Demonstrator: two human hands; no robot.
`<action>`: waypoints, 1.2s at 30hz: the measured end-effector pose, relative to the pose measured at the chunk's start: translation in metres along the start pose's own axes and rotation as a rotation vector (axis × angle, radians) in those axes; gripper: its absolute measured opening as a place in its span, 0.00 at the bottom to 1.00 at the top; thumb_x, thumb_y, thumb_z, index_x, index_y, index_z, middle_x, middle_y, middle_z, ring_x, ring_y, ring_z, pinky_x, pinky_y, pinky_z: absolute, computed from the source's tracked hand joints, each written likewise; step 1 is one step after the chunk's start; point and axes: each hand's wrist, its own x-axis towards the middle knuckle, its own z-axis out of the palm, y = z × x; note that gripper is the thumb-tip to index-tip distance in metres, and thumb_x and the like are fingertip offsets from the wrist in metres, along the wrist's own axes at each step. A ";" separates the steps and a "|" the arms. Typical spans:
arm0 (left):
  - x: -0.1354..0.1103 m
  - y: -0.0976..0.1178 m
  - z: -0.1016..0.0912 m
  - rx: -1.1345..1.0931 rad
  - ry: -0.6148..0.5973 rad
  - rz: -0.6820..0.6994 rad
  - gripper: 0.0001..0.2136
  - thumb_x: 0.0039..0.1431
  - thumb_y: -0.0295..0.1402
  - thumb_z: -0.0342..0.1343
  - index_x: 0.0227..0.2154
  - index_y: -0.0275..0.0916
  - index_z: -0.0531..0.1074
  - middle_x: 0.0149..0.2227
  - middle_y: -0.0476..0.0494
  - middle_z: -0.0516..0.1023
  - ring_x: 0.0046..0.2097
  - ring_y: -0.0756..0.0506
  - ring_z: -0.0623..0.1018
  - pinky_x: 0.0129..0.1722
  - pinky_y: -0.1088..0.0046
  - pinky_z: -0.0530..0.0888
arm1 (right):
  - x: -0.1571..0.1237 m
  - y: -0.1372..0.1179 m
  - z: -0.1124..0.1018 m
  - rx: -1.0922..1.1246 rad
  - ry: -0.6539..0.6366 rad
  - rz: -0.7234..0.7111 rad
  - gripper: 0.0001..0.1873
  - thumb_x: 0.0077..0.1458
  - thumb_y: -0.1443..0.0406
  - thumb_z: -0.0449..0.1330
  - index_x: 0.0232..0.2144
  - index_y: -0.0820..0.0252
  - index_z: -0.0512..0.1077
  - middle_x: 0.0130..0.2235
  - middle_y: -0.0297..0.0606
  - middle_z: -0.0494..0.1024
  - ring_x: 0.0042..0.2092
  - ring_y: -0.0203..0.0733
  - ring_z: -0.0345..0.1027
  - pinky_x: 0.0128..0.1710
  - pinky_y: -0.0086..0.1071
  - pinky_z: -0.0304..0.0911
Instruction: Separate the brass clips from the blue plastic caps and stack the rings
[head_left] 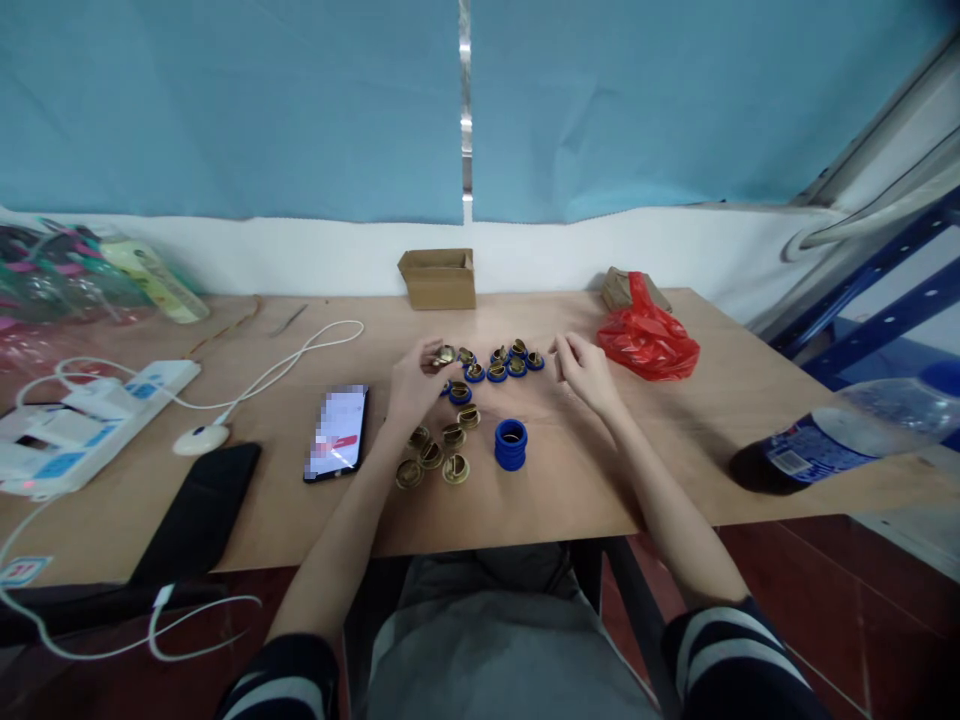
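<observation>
My left hand (415,384) is closed around a round brass piece (445,354), raised at the left edge of a group of similar ones. In that group, several brass pieces (517,367) sit in blue rings. My right hand (583,370) is to the right of the group with its fingers curled together; whatever they may hold is hidden. Nearer to me, several brass pieces without blue rings (455,468) lie beside my left forearm, each with a raised bar across it. A stack of blue rings (511,446) stands to their right.
A small cardboard box (441,282) stands by the wall. On the right are a red plastic bag (649,343) and a dark drink bottle (832,435). A lit phone (337,433), a black phone (199,513), a white cable (277,372) and a power strip (112,425) occupy the left.
</observation>
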 end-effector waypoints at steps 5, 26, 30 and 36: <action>0.006 -0.008 -0.022 0.651 0.007 -0.108 0.17 0.58 0.34 0.66 0.48 0.35 0.76 0.47 0.27 0.82 0.50 0.28 0.81 0.51 0.51 0.74 | 0.005 0.023 -0.014 -0.697 -0.321 0.151 0.14 0.66 0.67 0.50 0.45 0.65 0.74 0.42 0.56 0.82 0.40 0.51 0.76 0.36 0.34 0.59; 0.014 -0.034 -0.047 0.858 0.048 -0.331 0.14 0.61 0.35 0.56 0.48 0.37 0.77 0.49 0.29 0.80 0.52 0.31 0.78 0.49 0.56 0.73 | 0.007 0.035 -0.017 -0.765 -0.508 0.125 0.14 0.56 0.74 0.56 0.39 0.66 0.82 0.42 0.51 0.85 0.43 0.49 0.77 0.37 0.31 0.60; 0.012 -0.039 -0.042 0.902 -0.007 -0.361 0.14 0.61 0.37 0.57 0.46 0.36 0.79 0.47 0.28 0.81 0.51 0.30 0.79 0.48 0.56 0.74 | 0.007 0.039 -0.016 -0.774 -0.506 0.132 0.15 0.59 0.70 0.55 0.38 0.67 0.82 0.40 0.52 0.84 0.41 0.49 0.77 0.34 0.31 0.58; 0.010 -0.040 -0.040 0.960 -0.038 -0.382 0.16 0.63 0.40 0.54 0.42 0.32 0.81 0.42 0.24 0.82 0.47 0.27 0.81 0.42 0.54 0.75 | 0.005 0.039 -0.018 -0.782 -0.504 0.157 0.16 0.61 0.68 0.55 0.43 0.65 0.81 0.42 0.52 0.84 0.41 0.48 0.76 0.34 0.30 0.58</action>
